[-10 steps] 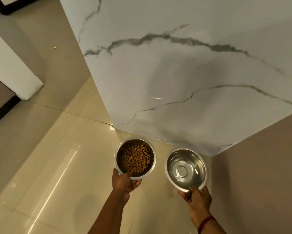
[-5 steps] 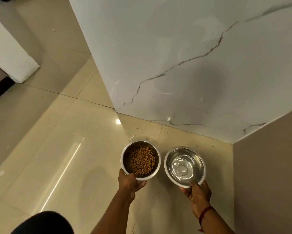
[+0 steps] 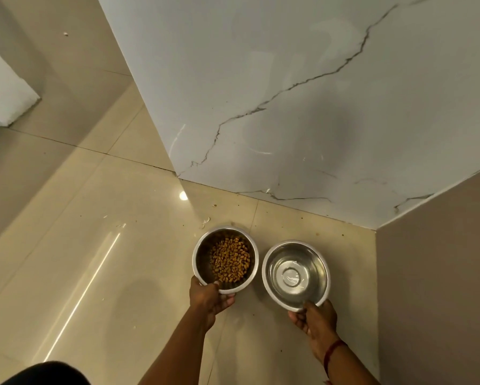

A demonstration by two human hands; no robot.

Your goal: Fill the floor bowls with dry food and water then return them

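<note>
1. Left hand [image 3: 209, 297] pinches the near rim of the kibble bowl [image 3: 202, 259]; right hand [image 3: 315, 319] pinches that of the water bowl [image 3: 273, 263].
2. Both bowls extend forward from the grips, side by side, low by the marble wall [image 3: 289, 107]; contact with the floor [image 3: 122, 273] unclear.

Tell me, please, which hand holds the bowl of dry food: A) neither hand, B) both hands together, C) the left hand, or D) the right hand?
C: the left hand grips the near rim of the bowl of dry food, while the right hand holds the water bowl.
</note>
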